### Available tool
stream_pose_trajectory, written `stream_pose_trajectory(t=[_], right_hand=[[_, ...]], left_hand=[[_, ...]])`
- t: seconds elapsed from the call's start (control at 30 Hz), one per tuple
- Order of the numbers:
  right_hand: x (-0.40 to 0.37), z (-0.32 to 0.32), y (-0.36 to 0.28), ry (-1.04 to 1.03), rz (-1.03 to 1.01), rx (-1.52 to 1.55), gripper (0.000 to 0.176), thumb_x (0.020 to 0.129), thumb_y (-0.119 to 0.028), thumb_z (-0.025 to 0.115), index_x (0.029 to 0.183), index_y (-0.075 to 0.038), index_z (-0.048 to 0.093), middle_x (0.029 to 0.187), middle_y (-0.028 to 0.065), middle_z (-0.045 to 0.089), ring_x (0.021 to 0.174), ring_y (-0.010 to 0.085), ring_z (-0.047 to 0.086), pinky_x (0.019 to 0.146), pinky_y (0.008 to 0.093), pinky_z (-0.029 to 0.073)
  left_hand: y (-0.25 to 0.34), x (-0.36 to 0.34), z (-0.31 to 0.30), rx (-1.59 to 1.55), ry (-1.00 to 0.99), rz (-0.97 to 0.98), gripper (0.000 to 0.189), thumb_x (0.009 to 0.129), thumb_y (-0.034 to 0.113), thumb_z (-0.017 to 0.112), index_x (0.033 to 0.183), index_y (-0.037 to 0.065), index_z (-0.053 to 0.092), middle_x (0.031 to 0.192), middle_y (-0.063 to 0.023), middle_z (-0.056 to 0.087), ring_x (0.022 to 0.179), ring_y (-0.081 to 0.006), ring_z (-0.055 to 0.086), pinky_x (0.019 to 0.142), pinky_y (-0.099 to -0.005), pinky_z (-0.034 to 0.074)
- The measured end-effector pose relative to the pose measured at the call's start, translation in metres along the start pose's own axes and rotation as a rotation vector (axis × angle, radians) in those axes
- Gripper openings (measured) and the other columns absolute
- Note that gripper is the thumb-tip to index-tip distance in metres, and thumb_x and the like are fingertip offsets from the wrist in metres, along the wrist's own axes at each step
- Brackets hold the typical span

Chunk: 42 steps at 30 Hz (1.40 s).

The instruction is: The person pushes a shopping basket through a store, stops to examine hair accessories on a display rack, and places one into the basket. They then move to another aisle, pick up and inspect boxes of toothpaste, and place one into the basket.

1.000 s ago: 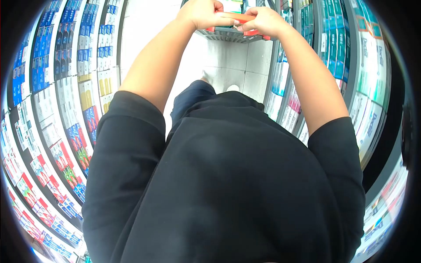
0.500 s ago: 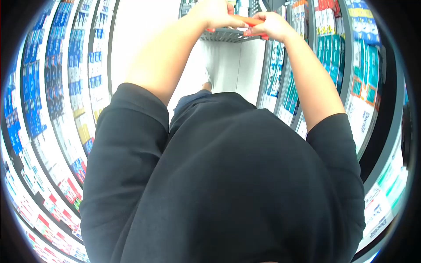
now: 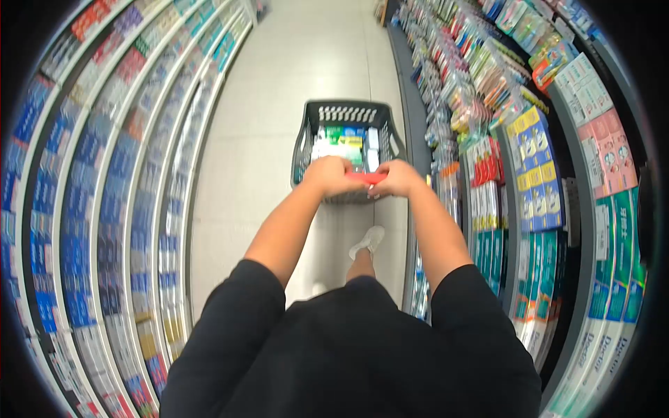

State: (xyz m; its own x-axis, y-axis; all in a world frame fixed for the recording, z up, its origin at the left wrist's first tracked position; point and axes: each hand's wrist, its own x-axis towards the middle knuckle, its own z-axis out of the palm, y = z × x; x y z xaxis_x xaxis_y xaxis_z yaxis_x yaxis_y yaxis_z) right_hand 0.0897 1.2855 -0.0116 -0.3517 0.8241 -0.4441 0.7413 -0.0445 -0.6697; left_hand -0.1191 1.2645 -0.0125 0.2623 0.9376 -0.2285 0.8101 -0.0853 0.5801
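My left hand (image 3: 329, 175) is closed around the left part of a red handle (image 3: 367, 178). The right part of that same bar is in the grip of my right hand (image 3: 396, 178), with the thumbs close to each other. Just beyond both hands is a dark grey plastic basket (image 3: 348, 106) with slotted walls. Inside it lie several packages in green, yellow, blue and white (image 3: 352, 143). Whatever carries the basket from below is hidden.
White shelves (image 3: 97, 209) of boxed goods line the left side. Along the right, dark shelving (image 3: 516, 230) holds toothpaste boxes and hanging packs. A pale tiled floor (image 3: 279, 63) runs ahead between them. My foot in a white shoe (image 3: 369, 240) is below the basket.
The view has tilted up, so the whole basket and the aisle ahead now show. Both hands appear lower in view and stay on the red handle. A foot has come forward.
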Motion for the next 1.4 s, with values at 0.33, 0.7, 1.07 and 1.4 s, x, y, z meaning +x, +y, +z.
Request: stream_pose_trajectory(t=[0.33,0.7,1.07,1.4], right_hand=[[0.150,-0.087,-0.008,-0.049,-0.047,-0.055,0.060,0.056,-0.025,0.085,0.106,-0.001,0.064,0.083,0.0087,0.068,0.064,0.0143,0.064,0.059,0.0298,0.051],[0.293,-0.189,-0.033,-0.174,-0.048,-0.099,0.059,0.063,-0.042,0.080,0.105,-0.003,0.064,0.083,0.0102,0.066,0.067,0.0183,0.063,0.063,0.0319,0.051],[0.434,-0.294,-0.053,-0.272,-0.033,-0.024,0.058,0.064,-0.038,0.079,0.108,-0.004,0.064,0.086,0.0087,0.066,0.067,0.0157,0.061,0.059,0.0293,0.048],[0.554,-0.367,-0.068,-0.053,0.019,0.050,0.047,0.060,-0.030,0.081,0.093,-0.001,0.065,0.065,0.0062,0.059,0.046,0.0132,0.051,0.042,0.0276,0.042]], left_hand=[[-0.027,0.161,-0.058,0.098,0.052,0.033,0.048,0.054,0.054,0.077,0.066,0.009,0.068,0.060,-0.0105,0.063,0.056,-0.0243,0.061,0.054,-0.0359,0.047],[-0.033,0.309,-0.130,0.184,0.154,0.004,0.052,0.051,0.060,0.072,0.069,0.010,0.068,0.063,-0.0111,0.064,0.061,-0.0285,0.064,0.058,-0.0379,0.051],[-0.063,0.477,-0.189,0.192,0.214,0.079,0.058,0.052,0.067,0.070,0.066,0.010,0.067,0.061,-0.0112,0.063,0.060,-0.0288,0.063,0.059,-0.0375,0.050],[-0.073,0.613,-0.256,0.164,0.070,0.061,0.065,0.057,0.070,0.067,0.078,0.008,0.068,0.077,-0.0126,0.067,0.076,-0.0294,0.065,0.069,-0.0383,0.051]])
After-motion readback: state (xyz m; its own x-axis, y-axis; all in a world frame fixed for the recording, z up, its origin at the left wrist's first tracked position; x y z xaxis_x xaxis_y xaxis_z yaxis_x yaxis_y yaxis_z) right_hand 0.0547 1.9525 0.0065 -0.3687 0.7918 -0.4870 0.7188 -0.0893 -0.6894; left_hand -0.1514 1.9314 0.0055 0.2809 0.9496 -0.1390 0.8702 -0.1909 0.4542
